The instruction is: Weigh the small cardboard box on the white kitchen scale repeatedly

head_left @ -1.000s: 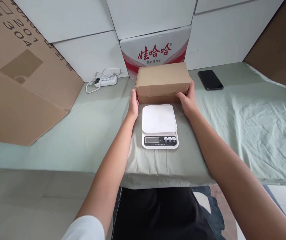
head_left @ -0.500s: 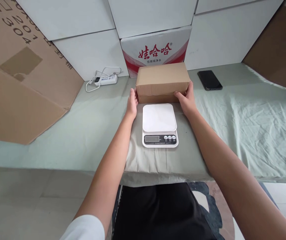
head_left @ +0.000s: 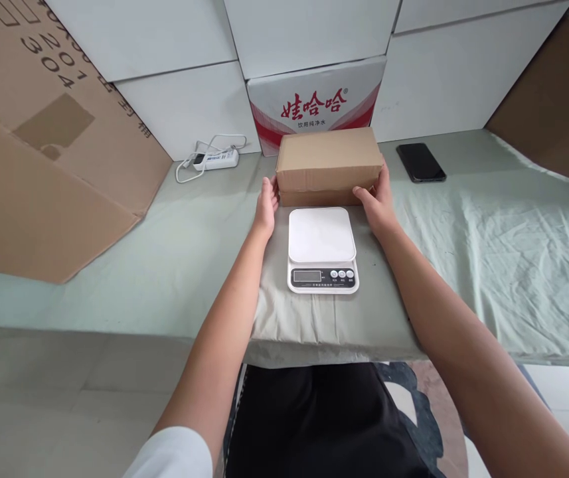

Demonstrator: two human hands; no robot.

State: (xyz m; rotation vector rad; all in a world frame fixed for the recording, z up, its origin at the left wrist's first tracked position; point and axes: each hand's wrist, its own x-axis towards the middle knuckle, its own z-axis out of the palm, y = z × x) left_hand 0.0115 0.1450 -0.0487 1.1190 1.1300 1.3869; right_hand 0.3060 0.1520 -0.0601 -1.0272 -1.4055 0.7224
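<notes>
We note one cardboard box (head_left: 328, 164) clasped at its ends by our left hand (head_left: 267, 207) and right hand (head_left: 378, 204), behind one kitchen scale (head_left: 322, 248), one phone (head_left: 420, 162) apart.

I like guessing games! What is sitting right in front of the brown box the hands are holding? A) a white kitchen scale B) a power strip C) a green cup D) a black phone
A: the white kitchen scale lies just in front of the cardboard box, between both wrists.
</notes>
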